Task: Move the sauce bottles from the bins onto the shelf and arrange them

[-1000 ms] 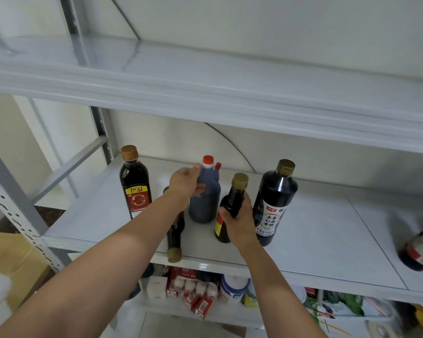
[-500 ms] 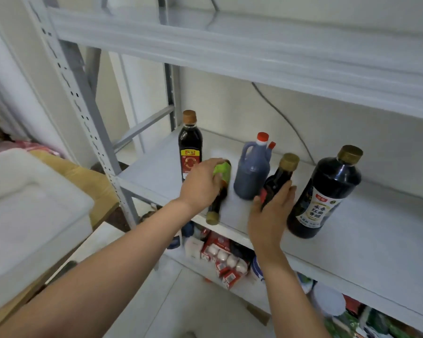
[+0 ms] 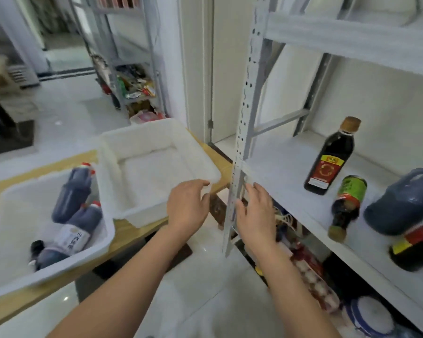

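Sauce bottles remain in the nearer bin [image 3: 0, 230] on the wooden table [image 3: 127, 230]: two dark jugs with red caps [image 3: 71, 211] lie on their sides toward its right wall, a smaller dark one beside them. Both hands are empty. The left hand [image 3: 188, 206] hovers at the near right corner of the farther, empty bin [image 3: 156, 132], fingers loosely apart; the right hand [image 3: 254, 211] is by the shelf post [image 3: 239, 142], fingers spread. On the shelf [image 3: 279, 162], a small green-labelled bottle [image 3: 347, 206] lies flat at the front edge, its cap past the lip; a bump could likely roll it off. Behind it a tall bottle [image 3: 330, 157] stands upright, a blue jug [image 3: 405, 203] to its right.
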